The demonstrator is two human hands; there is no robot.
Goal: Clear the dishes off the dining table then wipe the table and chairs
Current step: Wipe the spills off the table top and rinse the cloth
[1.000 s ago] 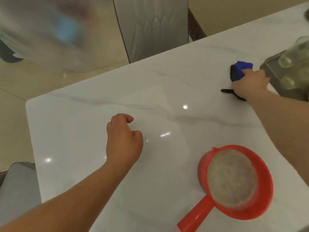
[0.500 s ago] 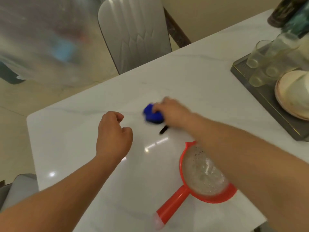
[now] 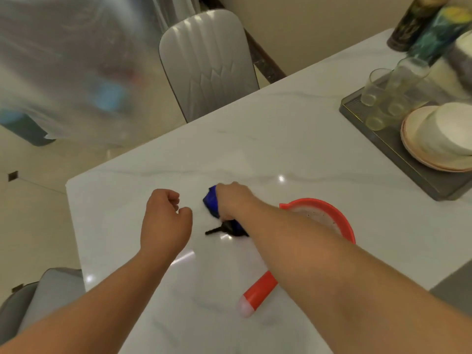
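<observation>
My right hand [image 3: 233, 200] presses a blue cloth [image 3: 211, 203] with a black strap onto the white marble table [image 3: 293, 149], near its middle. Only the cloth's left edge and a black tail show past my fingers. My left hand [image 3: 164, 221] rests on the table just left of the cloth, fingers curled into a loose fist with nothing in it. A red water dipper [image 3: 342, 226] full of cloudy water stands to the right, partly hidden under my right forearm; its handle points toward me.
A grey tray [image 3: 398, 154] at the right holds several drinking glasses [image 3: 378, 85] and stacked plates with a bowl [image 3: 444, 139]. Two tall canisters [image 3: 413, 19] stand behind it. A grey padded chair [image 3: 207, 65] is tucked in at the far side, another chair [image 3: 38, 295] at the near left.
My right hand swept the blue cloth from beside the tray leftward across the table to its middle, then a little nearer to me. My left hand stayed put.
</observation>
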